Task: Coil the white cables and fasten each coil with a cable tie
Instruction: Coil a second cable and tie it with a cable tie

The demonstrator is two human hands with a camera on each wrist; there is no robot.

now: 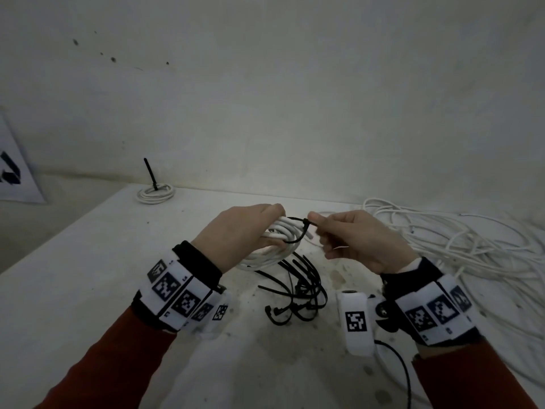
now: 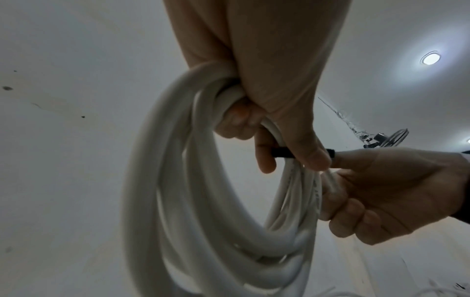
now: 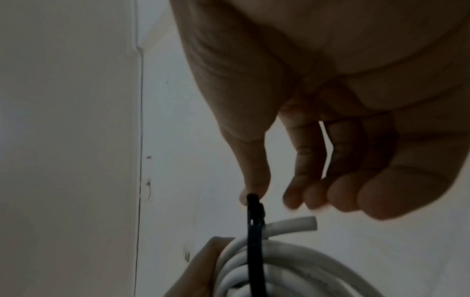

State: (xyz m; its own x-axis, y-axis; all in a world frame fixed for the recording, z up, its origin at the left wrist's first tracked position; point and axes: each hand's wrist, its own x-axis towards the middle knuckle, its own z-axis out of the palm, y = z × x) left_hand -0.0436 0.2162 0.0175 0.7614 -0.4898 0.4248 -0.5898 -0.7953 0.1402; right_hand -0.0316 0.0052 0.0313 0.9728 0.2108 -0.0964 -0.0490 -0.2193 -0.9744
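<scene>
Item: white cable coil (image 1: 274,243), centre of the head view, held above the tabletop (image 1: 88,261); its loops hang down and toward the lower left of the frame.
Fastening: black cable tie (image 1: 298,231) looped across the bundled strands, its band at right angles to them, locking head at the top of the loop, facing right. A cut cable end (image 3: 292,225) sticks out just beside the tie.
Left hand (image 1: 236,231): grip curled round the bundle, just left of the tie.
Right hand (image 1: 359,240): thumb and forefinger pinch the tie at its head; other fingers loosely curled. This hand is nearer the tail, so tightening probably means pulling rightward, away from the left hand.
Surroundings: spare cable ties (image 1: 295,293) below centre; loose cables (image 1: 457,240) at right; one finished coil (image 1: 155,193) upper left.
</scene>
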